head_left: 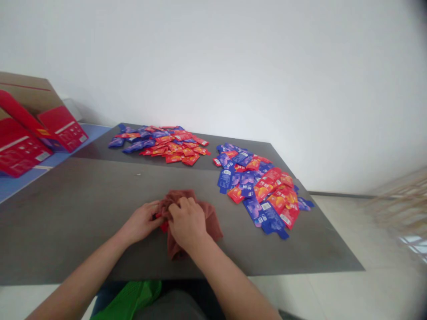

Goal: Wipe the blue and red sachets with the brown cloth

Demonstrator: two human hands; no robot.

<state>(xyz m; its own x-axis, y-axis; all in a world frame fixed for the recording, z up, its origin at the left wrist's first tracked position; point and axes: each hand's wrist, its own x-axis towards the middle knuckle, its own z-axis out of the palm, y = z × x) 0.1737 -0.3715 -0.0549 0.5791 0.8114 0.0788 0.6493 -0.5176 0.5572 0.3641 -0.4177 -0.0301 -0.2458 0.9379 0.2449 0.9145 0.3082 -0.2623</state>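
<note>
Resting on the grey worktop [110,204], the brown cloth [213,220] serves as the landmark for all positions below. The cloth is crumpled, and its upper part is gathered beneath the fingers of the right hand [187,222]. That hand is narrowed, with its fingers curled, and the cloth is held in it. At the left edge of the cloth, the left hand [145,221] is positioned with its fingers and thumb drawn close together. A red item [164,227] is held between them; it is mostly covered by the cloth and the hands, so its full shape cannot be determined.

Beyond the cloth, toward the wall [213,66], a heap of red and purple packets [170,144] is located at the far side of the worktop. To the right of the cloth and well apart from it, a spread of red and blue packets [247,178] is laid out, with many overlapped and some printed with white lettering. Far to the left of the cloth, open red cardboard boxes [63,126] are placed on a blue surface [95,131]. Nearer the wearer than the cloth, below the worktop edge, green fabric [128,302] is visible.
</note>
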